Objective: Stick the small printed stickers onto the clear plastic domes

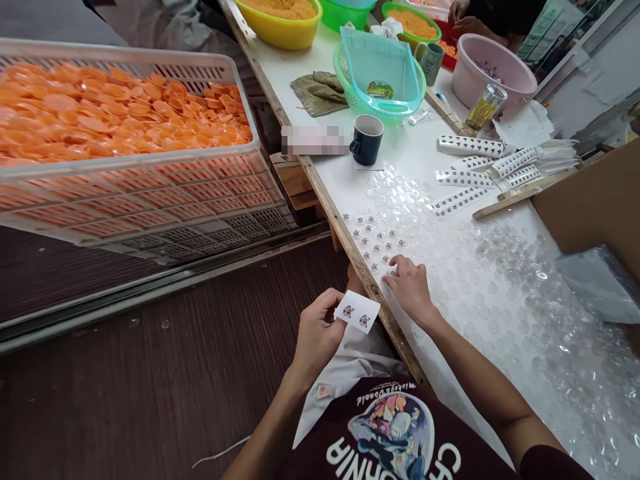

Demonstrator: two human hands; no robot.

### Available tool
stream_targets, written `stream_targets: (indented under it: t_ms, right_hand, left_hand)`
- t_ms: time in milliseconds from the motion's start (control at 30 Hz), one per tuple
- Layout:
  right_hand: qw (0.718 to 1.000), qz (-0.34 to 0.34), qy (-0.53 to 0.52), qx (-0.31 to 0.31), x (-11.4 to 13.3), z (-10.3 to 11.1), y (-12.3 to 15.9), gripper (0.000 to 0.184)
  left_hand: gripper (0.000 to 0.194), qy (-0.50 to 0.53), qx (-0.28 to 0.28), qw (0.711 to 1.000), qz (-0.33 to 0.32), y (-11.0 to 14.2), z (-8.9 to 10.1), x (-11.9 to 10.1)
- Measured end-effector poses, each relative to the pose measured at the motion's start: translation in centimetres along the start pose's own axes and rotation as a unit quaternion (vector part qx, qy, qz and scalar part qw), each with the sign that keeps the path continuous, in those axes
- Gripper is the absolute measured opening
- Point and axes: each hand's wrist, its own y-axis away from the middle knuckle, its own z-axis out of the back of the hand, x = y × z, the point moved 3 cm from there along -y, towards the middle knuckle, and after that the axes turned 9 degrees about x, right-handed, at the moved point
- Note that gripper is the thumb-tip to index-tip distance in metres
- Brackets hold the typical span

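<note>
My left hand [320, 333] pinches a small white sticker sheet [357, 311] just off the table edge, above my lap. Two animal-face stickers show on that sheet. Over the near edge of the white table my right hand [411, 287] rests with thumb and index finger apart, around a sticker [394, 273]. Beyond its fingertips lie several clear round discs with the same stickers [379, 248] at their middles. Plain clear discs [397, 190] spread in rows farther up the table.
Sticker strips [465, 179] lie beside a wooden stick [520, 193]. Loose clear discs [565, 333] heap at right. A dark mug [367, 140], a green basket [345, 73] and a pink basin [493, 67] stand farther back. A crate [150, 157] of orange discs stands left. Another person's hands [467, 20] show at the top.
</note>
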Motion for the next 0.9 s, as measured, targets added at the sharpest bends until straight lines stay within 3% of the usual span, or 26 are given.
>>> stream_targets:
  t_ms: [233,533,633,700,800,833,900]
  right_hand:
    - [0.997,0.034,-0.062,0.037,0.4,-0.1,0.1,0.015]
    - [0.998,0.02,0.063,0.0,1.0,0.5,-0.8,0.017]
    - [0.999,0.04,-0.018,-0.022,1.3,1.6,0.4,0.002]
    - [0.99,0.09,-0.111,-0.024,2.0,2.4,2.1,0.01]
    - [0.962,0.159,-0.218,0.024,3.4,2.8,4.6,0.025]
    - [0.957,0.165,-0.235,0.038,3.7,2.7,5.2,0.03]
    - [0.955,0.152,-0.252,0.041,4.0,2.6,5.8,0.023]
  left_hand:
    - [0.011,-0.004,0.001,1.0,-0.005,0.1,-0.2,-0.2]
    - [0.012,0.007,0.003,1.0,-0.01,-0.1,-0.4,0.1]
    - [0.012,0.001,-0.004,1.0,-0.012,-0.1,-0.3,0.3]
    - [0.012,-0.002,-0.021,1.0,-0.011,-0.1,-0.2,0.4]
    - [0.01,-0.019,-0.066,0.998,-0.009,-0.2,-0.2,0.3]
    - [0.009,-0.026,-0.078,0.997,-0.01,-0.3,-0.2,0.2]
    - [0.008,-0.035,-0.089,0.995,-0.013,-0.5,-0.3,-0.1]
